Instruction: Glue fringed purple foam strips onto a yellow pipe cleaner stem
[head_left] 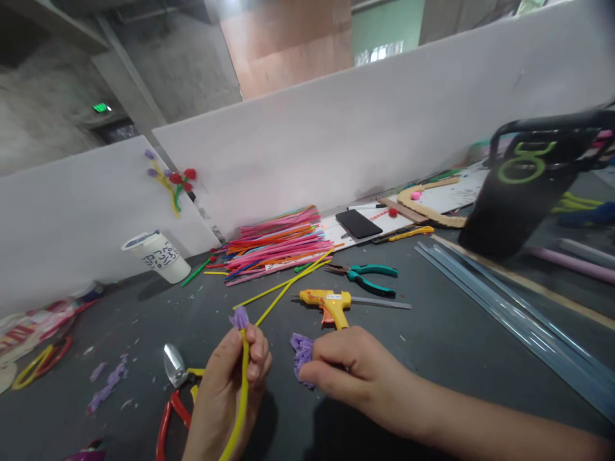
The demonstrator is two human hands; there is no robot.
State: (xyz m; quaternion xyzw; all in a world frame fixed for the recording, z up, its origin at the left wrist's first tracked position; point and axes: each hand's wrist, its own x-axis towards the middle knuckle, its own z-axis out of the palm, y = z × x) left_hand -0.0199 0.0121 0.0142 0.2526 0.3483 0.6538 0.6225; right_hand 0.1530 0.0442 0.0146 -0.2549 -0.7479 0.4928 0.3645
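Observation:
My left hand (229,390) is closed around a yellow pipe cleaner stem (240,400) held upright, with a small purple tuft (239,317) at its top. My right hand (350,371) rests on the dark table and pinches a purple fuzzy piece (302,356) between thumb and fingers, just right of the stem. A yellow glue gun (331,303) lies right behind my right hand. Red-handled pliers (172,400) lie under my left hand.
A pile of coloured pipe cleaners (278,246), green-handled pliers (369,277), a paper cup (158,256), a black phone (358,223), clear glue sticks (509,307) and a black bottle (521,192) stand further back. Purple scraps (108,384) lie at left. A white partition (360,121) borders the table.

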